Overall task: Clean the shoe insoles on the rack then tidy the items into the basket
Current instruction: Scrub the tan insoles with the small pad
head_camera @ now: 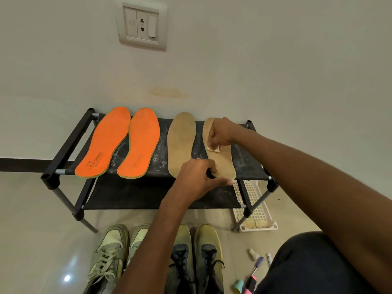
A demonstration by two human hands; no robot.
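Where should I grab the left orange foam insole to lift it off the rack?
Take the left orange foam insole at its heel end, coming from the front. It lies flat, and the heel overhangs the black rack's front edge, so fingers can likely pinch above and below there. The other orange insole crowds its right edge.

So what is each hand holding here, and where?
The right hand pinches a small pale pad on the far-right tan insole. The left hand grips that insole's heel end.
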